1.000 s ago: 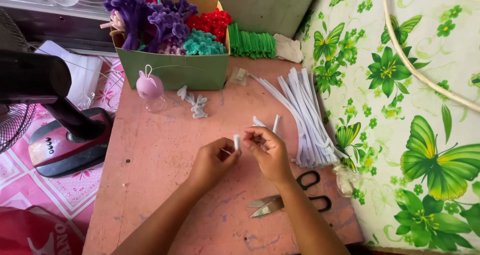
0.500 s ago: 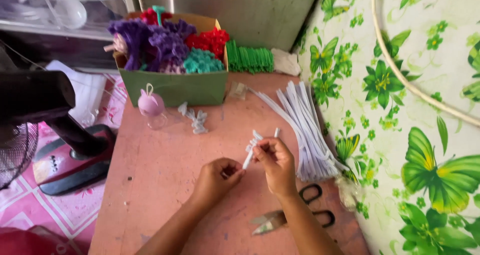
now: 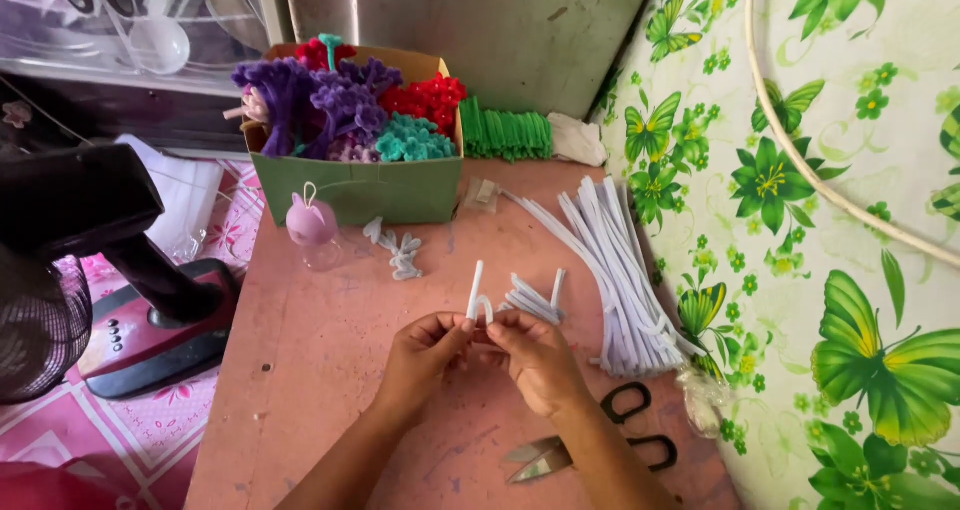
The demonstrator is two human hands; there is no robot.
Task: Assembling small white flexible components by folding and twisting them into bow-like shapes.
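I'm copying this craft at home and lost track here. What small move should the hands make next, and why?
Probably fold the upright end down: both hands, left hand and right hand, pinch a short white pipe cleaner already bent into a small loop, with one end sticking up.

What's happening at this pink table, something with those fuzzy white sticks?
A person is working a white pipe cleaner, pinching it between the left hand and right hand so that it stands bent above the fingertips. A pile of white pipe cleaners lies to the right, black-handled scissors lie near the right wrist, and a green box of colourful fuzzy flowers sits at the back of the table.
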